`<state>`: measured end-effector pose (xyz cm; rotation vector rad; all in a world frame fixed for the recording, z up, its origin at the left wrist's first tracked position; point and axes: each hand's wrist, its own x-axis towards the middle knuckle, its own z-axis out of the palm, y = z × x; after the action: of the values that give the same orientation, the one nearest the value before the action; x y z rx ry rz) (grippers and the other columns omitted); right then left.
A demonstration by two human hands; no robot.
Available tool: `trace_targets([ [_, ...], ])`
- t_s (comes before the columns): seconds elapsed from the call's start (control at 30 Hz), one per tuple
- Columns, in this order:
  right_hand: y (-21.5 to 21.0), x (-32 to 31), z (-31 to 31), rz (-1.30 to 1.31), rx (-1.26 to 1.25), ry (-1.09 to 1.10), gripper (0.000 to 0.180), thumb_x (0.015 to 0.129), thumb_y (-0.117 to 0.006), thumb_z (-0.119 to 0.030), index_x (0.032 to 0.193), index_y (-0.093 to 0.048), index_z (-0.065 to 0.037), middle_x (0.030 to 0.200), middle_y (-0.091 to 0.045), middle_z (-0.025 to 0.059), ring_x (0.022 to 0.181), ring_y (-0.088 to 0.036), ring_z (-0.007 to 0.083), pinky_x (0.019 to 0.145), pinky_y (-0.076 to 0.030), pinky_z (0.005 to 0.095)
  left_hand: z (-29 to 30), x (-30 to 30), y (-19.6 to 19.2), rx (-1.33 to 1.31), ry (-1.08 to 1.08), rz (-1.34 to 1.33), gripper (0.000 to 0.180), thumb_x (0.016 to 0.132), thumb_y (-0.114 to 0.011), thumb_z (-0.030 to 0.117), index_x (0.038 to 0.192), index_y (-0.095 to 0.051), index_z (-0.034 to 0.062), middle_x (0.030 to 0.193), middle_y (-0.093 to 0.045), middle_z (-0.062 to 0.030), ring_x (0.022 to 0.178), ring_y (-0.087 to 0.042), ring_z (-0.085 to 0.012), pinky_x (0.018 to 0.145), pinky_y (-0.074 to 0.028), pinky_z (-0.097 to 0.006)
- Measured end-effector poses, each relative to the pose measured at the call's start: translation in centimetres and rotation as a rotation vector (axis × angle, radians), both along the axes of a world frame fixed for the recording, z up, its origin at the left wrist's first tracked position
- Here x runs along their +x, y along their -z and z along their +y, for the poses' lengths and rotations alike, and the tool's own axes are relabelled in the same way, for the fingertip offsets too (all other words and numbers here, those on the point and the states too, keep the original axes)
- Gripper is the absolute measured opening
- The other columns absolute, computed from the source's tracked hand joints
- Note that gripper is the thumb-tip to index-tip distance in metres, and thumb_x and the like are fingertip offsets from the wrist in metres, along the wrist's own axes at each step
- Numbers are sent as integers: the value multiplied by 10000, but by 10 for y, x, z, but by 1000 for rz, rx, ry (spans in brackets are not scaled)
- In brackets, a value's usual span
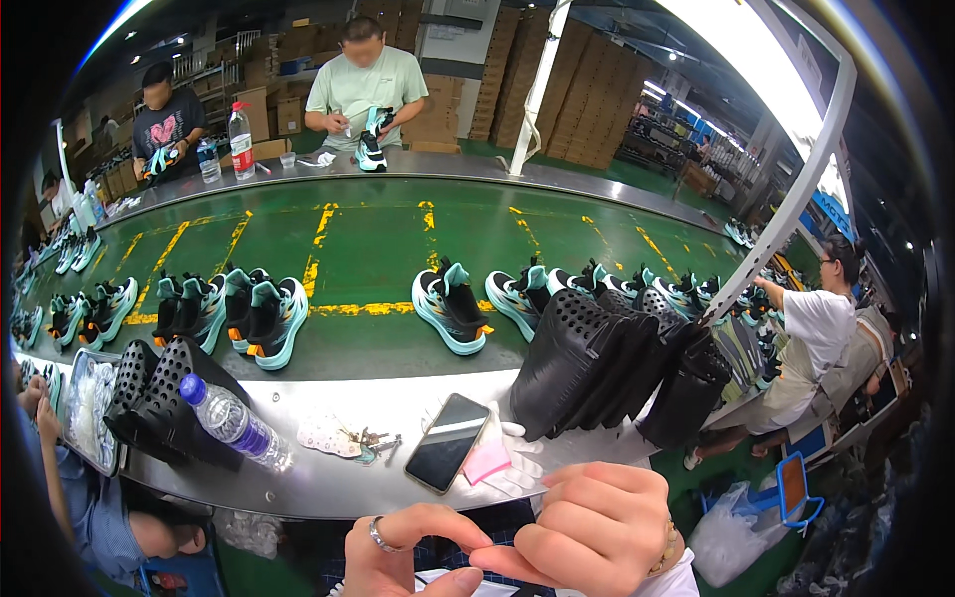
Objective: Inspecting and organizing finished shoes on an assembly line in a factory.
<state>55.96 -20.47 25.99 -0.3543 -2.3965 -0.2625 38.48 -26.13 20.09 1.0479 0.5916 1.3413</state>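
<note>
My left hand (406, 549), a ring on one finger, is at the lower middle with its index finger and thumb bent together. Beside it, my right hand (600, 524) has its fingers curled, and its foremost fingertip meets the left fingertips. Anything small between the fingers is hidden. A bracelet (664, 553) circles the right wrist. Just beyond the hands, a smartphone (448, 444) with a dark screen lies on the metal ledge (343, 398). White gloves (505, 460) and a pink piece (487, 461) lie partly under it. Left of the phone are some keys (373, 443) and a pale patterned pouch (328, 436).
Black and turquoise sneakers (453, 308) line the green conveyor belt (378, 244). Black perforated shoe forms (572, 363) stand at right, more (174, 398) at left by a water bottle (237, 423). Across the belt, a co-worker (366, 95) holds a sneaker. A white post (786, 214) rises at right.
</note>
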Motion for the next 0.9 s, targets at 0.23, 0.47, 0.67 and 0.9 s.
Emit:
trace_targets([
  [0.23, 10, -2, -2, 45, 113, 81, 258, 735, -711, -131, 589, -507, -68, 527, -414, 6, 457, -454, 149, 446, -396, 254, 1, 4, 1, -17, -21, -10, 202, 778, -616, -14, 968, -584, -76, 931, -597, -98, 857, -567, -151, 779, -439, -263],
  [0.47, 17, 0, -2, 99, 259, 122, 227, 760, -688, -151, 618, -531, -70, 541, -430, 6, 493, -484, 145, 551, -476, 269, 2, 9, 2, -69, 17, -71, 216, 799, -596, -9, 1000, -568, -80, 951, -595, -96, 881, -579, -147, 803, -447, -259],
  [0.67, 24, 1, 9, 139, 306, 73, 218, 749, -693, -156, 621, -539, -71, 543, -438, 6, 502, -490, 145, 554, -478, 270, 5, 11, 5, -58, 18, -80, 214, 800, -584, -18, 1001, -562, -86, 958, -588, -103, 887, -578, -151, 809, -444, -260],
  [0.9, 21, 7, 9, 116, 201, 43, 184, 705, -713, -152, 638, -565, -66, 533, -418, -2, 471, -462, 142, 489, -438, 254, 7, 16, 7, -34, 24, -83, 217, 803, -571, -26, 1009, -557, -93, 971, -580, -111, 905, -574, -162, 816, -437, -263],
])
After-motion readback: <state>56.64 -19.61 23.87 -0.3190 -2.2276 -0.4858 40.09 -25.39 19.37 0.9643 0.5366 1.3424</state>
